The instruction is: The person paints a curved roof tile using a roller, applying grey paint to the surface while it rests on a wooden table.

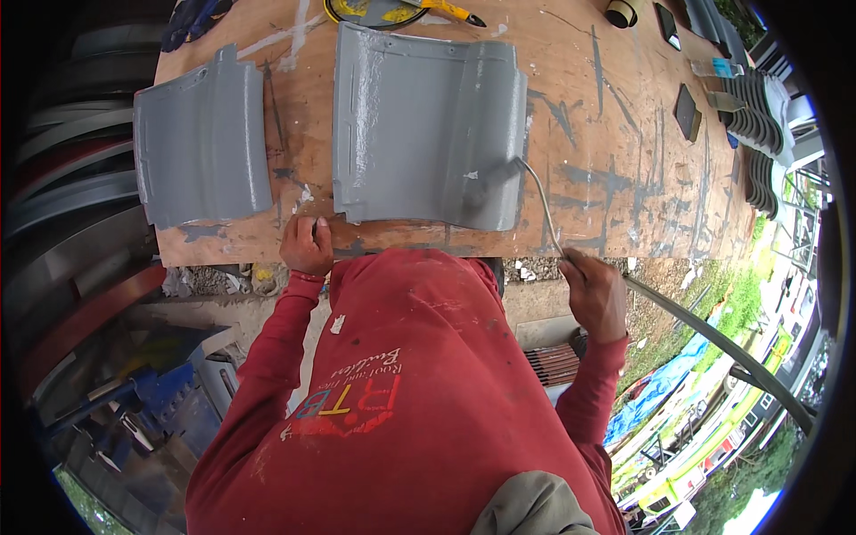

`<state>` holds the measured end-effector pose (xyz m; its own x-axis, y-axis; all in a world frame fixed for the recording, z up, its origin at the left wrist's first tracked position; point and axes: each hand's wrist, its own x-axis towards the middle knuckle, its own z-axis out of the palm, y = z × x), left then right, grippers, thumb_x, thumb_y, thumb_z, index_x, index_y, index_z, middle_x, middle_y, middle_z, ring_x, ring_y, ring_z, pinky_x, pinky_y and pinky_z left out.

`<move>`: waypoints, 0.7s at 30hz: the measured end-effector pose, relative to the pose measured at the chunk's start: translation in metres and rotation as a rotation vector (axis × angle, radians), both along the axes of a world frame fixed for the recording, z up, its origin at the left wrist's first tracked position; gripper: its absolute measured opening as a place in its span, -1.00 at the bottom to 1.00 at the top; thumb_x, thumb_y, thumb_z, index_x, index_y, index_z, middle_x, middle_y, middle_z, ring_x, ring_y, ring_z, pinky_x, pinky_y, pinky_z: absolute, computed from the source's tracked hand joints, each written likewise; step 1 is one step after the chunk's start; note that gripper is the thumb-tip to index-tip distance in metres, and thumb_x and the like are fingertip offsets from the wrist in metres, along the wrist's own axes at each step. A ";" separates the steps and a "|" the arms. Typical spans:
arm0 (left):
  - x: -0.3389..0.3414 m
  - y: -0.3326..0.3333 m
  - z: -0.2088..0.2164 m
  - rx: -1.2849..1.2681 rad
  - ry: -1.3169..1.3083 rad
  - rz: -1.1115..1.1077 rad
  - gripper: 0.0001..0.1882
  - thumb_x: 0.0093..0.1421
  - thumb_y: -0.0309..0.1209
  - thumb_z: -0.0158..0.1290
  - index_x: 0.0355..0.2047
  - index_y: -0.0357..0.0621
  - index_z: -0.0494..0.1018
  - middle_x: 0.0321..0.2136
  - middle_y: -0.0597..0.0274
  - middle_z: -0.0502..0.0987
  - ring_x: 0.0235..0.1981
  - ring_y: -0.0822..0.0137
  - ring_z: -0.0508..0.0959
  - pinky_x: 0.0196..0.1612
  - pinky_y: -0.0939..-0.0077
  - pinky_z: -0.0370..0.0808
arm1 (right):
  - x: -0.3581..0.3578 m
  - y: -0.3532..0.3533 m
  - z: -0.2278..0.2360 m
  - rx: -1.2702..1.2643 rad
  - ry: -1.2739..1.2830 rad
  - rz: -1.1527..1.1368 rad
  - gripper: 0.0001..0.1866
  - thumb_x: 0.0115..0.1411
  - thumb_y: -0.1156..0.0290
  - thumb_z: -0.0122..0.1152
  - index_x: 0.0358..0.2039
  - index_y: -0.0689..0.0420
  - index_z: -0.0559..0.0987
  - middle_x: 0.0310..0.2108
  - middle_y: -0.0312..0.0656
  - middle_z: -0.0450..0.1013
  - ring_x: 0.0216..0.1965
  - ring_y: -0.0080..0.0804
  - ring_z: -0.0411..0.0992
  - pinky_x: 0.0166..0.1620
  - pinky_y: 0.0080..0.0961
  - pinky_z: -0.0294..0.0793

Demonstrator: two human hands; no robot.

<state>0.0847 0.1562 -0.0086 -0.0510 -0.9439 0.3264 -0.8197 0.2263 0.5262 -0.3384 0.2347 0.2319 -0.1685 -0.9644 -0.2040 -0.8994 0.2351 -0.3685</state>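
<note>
My right hand [592,294] is closed round the grip end of a paint roller, whose thin bent metal rod [542,194] reaches to the right side of a grey roof tile [410,134]. The roller head is hard to make out against the grey surface; a dark blurred patch shows there. The tile lies on the wooden table in front of me, with glossy wet-looking streaks along its left ridge. My left hand [308,246] is at the table's near edge by the tile's lower left corner, fingers curled; what they hold, if anything, is hidden.
A second grey roof tile [205,138] lies to the left on the paint-smeared wooden table [615,143]. Beyond are a yellow-stained round container [374,12], a yellow-handled brush [455,11] and dark gloves [189,22]. Stacked tiles [756,111] stand at right; a phone [667,25] lies far right.
</note>
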 end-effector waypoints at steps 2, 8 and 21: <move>0.000 -0.001 0.000 -0.008 -0.007 0.000 -0.85 0.27 -0.37 0.14 -0.37 -0.14 0.43 -0.41 0.02 0.48 -0.36 -0.13 0.53 -0.33 0.02 0.47 | 0.012 -0.030 -0.010 -0.029 0.003 0.025 -0.83 0.29 0.30 0.25 -0.19 0.07 0.68 -0.43 0.00 0.59 -0.38 0.04 0.58 -0.35 -0.14 0.50; -0.001 -0.001 0.000 0.037 0.027 -0.002 -0.86 0.27 -0.37 0.13 -0.36 -0.14 0.43 -0.40 0.02 0.48 -0.37 -0.13 0.53 -0.33 0.02 0.47 | 0.030 -0.068 -0.015 -0.041 0.080 0.097 -0.83 0.30 0.26 0.20 -0.26 0.04 0.66 -0.41 -0.02 0.59 -0.35 0.06 0.57 -0.32 -0.09 0.52; 0.002 0.002 0.000 0.010 0.020 0.008 -0.85 0.24 -0.37 0.16 -0.36 -0.12 0.42 -0.42 0.04 0.47 -0.38 -0.10 0.53 -0.35 0.04 0.47 | 0.015 -0.103 0.026 0.109 0.179 0.188 -0.81 0.26 0.24 0.24 -0.31 0.05 0.72 -0.41 0.01 0.60 -0.33 0.08 0.59 -0.25 -0.09 0.55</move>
